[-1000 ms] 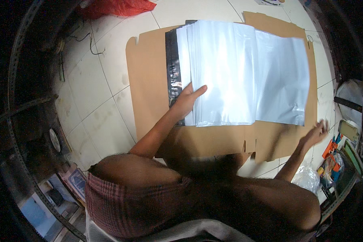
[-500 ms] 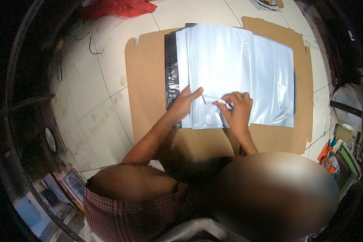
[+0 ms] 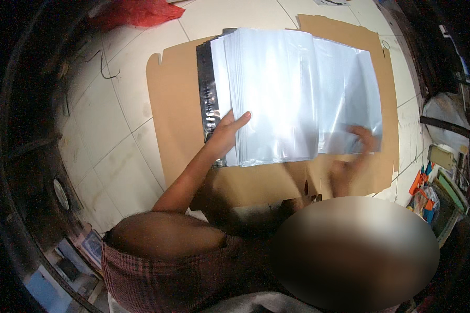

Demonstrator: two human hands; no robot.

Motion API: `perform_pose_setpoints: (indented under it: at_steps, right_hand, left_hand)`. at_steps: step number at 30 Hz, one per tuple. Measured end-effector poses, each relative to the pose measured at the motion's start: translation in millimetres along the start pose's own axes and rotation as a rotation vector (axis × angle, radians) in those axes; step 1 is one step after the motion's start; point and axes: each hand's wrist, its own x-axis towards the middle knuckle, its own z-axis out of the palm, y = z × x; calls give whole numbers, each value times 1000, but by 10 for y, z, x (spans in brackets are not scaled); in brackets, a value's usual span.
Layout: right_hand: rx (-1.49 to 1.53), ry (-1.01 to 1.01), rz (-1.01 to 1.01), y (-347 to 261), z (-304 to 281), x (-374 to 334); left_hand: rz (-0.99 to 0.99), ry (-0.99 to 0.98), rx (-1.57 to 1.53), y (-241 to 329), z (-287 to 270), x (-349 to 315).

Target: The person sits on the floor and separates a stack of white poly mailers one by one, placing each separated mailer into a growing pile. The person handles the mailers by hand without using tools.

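My left hand [image 3: 230,133] grips the left edge of a stack of white plastic mailer bags [image 3: 277,94], with the thumb on top and the other fingers hidden underneath. Beneath that edge, a black strip of plastic [image 3: 208,94] sticks out on the left. My right hand [image 3: 361,140], blurred by motion, is over the near right part of another glossy white bag [image 3: 344,88] that spreads out to the right of the stack. Whether its fingers hold any plastic cannot be made out.
A flattened brown cardboard sheet [image 3: 177,115] lies under the bags on the tiled floor [image 3: 109,151]. Red plastic [image 3: 146,13] lies at the far left. Assorted items, some orange and green [image 3: 428,193], stand at the right. My bent leg [image 3: 162,235] is close on the near side.
My right hand has left the pinched fold near the stack's front and swung right across the neighbouring bag. My left hand keeps its hold. The whole view has shifted slightly.
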Motion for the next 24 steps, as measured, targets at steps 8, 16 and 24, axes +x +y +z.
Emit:
perform_pose_setpoints:
  at_steps: [8,16,24]
  right_hand:
    - [107,-529,16,-162,1110,-207]
    - [220,-63,731,1410,-218,264]
    - [194,-163,229,212,20,288]
  left_hand:
    - [1,43,-288,-81,-66,45]
    - [-74,144,270,175,193,-100]
    - [11,15,53,-64,-12,60]
